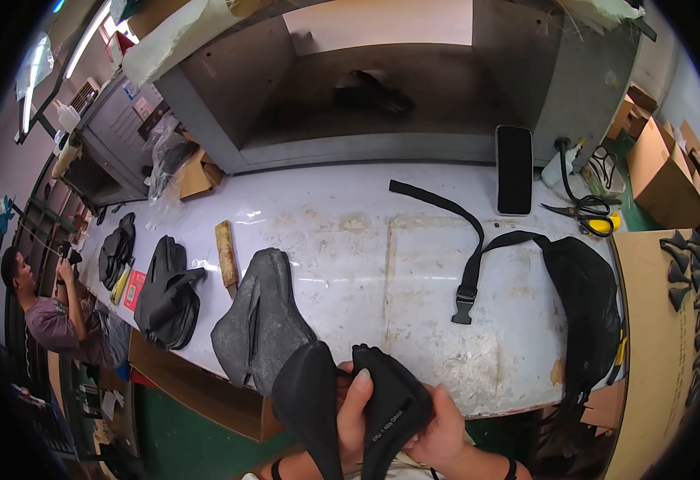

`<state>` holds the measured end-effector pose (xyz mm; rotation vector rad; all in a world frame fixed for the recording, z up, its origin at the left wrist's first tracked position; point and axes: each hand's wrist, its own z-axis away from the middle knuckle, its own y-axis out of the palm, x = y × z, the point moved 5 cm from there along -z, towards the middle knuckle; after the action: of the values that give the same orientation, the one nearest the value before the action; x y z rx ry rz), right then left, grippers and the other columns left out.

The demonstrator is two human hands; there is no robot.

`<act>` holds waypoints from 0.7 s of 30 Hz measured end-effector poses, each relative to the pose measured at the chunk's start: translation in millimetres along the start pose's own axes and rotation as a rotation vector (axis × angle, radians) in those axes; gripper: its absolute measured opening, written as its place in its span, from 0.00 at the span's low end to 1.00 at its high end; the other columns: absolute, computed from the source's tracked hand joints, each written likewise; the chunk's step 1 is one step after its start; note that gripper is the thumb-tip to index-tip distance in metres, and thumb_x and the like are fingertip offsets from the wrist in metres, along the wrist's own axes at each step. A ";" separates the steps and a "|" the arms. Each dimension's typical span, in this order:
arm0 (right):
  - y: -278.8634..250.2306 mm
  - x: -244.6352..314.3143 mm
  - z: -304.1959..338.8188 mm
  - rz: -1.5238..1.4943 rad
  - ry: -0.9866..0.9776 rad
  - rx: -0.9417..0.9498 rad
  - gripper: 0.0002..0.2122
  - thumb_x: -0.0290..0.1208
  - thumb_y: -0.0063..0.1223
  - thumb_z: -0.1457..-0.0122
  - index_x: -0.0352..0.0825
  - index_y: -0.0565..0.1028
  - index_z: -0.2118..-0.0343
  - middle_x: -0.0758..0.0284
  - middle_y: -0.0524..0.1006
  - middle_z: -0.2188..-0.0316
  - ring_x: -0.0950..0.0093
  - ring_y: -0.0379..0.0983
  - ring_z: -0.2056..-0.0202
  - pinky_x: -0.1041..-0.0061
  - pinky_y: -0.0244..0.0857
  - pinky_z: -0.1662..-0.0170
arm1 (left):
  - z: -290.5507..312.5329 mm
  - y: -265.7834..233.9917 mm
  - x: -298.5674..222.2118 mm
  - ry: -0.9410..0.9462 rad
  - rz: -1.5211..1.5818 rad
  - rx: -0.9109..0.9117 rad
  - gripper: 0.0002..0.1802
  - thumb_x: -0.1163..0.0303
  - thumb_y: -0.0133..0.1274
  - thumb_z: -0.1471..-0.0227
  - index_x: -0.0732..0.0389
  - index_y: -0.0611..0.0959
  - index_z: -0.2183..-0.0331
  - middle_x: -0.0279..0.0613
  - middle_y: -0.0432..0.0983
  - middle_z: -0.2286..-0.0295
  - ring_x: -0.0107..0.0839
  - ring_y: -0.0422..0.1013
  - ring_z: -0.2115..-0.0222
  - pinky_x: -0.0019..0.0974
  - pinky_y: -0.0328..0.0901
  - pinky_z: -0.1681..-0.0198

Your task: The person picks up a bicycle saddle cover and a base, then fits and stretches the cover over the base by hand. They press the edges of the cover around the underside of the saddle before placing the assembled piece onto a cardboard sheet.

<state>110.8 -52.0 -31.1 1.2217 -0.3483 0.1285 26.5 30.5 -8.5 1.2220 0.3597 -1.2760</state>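
Observation:
In front of me at the table's near edge, I hold a black bicycle saddle cover (306, 400) with a smooth, rounded outside. My left hand (353, 412) reaches between its two lobes, with the thumb pressed on the right lobe, which bears pale print. From the right side, my right hand (442, 428) grips the edge of that lobe, its fingertips partly hidden. Just beyond the cover lies a dusty grey saddle-shaped form (274, 308) with a long slot down its middle. The lower end of the cover runs out of the picture.
Limp black covers (166, 300) lie at left, near a knife with a worn handle (226, 254). A black waist bag (582, 308), phone (514, 172) and scissors (586, 214) lie right. A metal cabinet (350, 148) stands behind. Another person (66, 320) works far left.

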 end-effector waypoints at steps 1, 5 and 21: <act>2.0 -2.5 -0.3 -0.188 0.063 0.031 0.18 0.43 0.51 0.40 0.28 0.72 0.64 0.70 0.73 0.76 0.85 0.64 0.78 0.84 0.57 0.76 | -1.8 3.3 -5.7 -0.047 -0.070 0.042 0.12 0.66 0.51 0.44 0.63 0.73 0.62 0.43 0.77 0.71 0.27 0.75 0.72 0.28 0.71 0.69; 3.6 12.5 1.4 0.461 -0.221 -0.096 0.17 0.41 0.51 0.40 0.28 0.71 0.66 0.71 0.72 0.76 0.85 0.62 0.78 0.84 0.57 0.74 | -3.7 -7.3 6.5 -0.032 -0.060 0.001 0.12 0.66 0.49 0.43 0.64 0.74 0.60 0.45 0.78 0.68 0.27 0.75 0.70 0.29 0.71 0.66; -5.0 65.7 7.4 1.091 -0.436 0.086 0.06 0.21 0.60 0.51 0.29 0.72 0.76 0.66 0.75 0.78 0.80 0.66 0.78 0.80 0.60 0.75 | -8.5 -19.5 -80.4 0.654 -0.877 0.253 0.03 0.80 0.58 0.56 0.69 0.81 0.74 0.41 0.75 0.78 0.25 0.68 0.79 0.26 0.61 0.75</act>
<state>172.6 -66.4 -11.7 1.0172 -1.3813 0.8234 -13.7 83.1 41.8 1.7820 1.3524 -1.6423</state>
